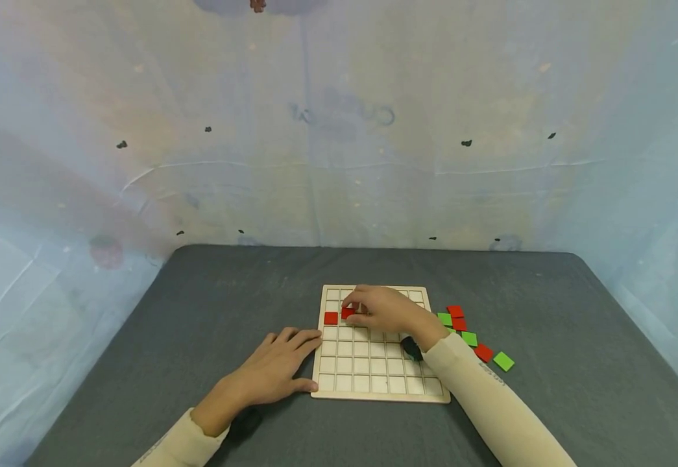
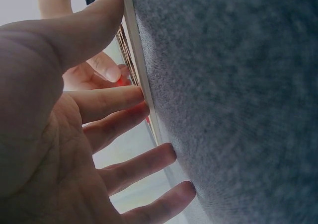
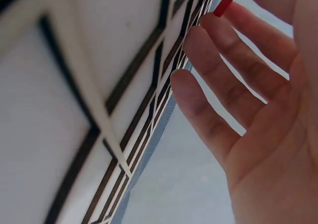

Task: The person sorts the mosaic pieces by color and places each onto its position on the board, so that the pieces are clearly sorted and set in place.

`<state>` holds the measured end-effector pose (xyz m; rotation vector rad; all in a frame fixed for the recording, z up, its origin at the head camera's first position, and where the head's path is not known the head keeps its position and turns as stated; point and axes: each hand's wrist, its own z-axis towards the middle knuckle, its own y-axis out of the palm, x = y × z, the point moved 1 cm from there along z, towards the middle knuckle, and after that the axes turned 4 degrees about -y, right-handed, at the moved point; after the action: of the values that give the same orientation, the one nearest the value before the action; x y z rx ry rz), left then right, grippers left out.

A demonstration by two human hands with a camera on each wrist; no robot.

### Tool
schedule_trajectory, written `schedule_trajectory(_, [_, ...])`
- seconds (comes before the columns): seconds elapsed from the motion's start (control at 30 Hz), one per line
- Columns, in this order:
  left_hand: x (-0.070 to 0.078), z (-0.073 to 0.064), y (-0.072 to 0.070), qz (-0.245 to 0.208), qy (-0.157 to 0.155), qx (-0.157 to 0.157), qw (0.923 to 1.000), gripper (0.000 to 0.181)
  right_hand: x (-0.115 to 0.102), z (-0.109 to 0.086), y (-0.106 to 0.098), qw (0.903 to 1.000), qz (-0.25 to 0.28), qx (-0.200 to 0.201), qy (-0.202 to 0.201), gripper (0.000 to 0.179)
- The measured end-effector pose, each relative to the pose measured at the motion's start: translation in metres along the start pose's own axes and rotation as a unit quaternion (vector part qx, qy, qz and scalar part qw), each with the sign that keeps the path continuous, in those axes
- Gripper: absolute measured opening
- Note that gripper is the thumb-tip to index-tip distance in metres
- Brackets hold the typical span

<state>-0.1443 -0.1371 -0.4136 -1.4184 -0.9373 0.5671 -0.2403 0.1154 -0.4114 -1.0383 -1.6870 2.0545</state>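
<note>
Red square tile [image 1: 347, 313], one: pinched between the thumb and fingers of my right hand [image 1: 388, 310], at the far left part of the wooden grid board [image 1: 362, 384], just beside a second red tile [image 1: 330, 318] in the leftmost column. Left hand [image 1: 277, 366]: fingers extended and spread, thumb and forefinger against the board's left edge, gripping nothing. Step in hand, as I judge it: seating the pinched tile in a cell; whether it lies flat, I cannot tell. Move called for: square its sides to the dividers, press, release. Loose stock: red tiles [image 1: 483, 352] and green tiles [image 1: 503, 361] on the grey desk [image 1: 245, 285], off the board's right edge. Room: ample beyond the far edge; tighter rightward, where my right sleeve [image 1: 490, 402] reaches across.
</note>
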Motion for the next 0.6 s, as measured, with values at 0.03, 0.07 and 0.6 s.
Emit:
schedule_trajectory(0.03, [0.0000,0.0000,-0.0001,0.000,-0.001,-0.001,1.0000,0.077,-0.0007,0.0006,0.0005,1.0000,-0.007,-0.002,0.001,0.034])
schedule_trajectory(0.07, [0.0000,-0.0001,-0.0001,-0.001,-0.002,-0.001,1.0000,0.077,-0.0013,0.0011,0.0010,0.9999,-0.011,-0.003,0.001,0.034])
schedule_trajectory(0.6, [0.0018,-0.0010,-0.0018,0.002,0.001,0.001,1.0000,0.078,-0.0094,0.0011,0.0023,0.9973,-0.072,-0.001,-0.009,0.031])
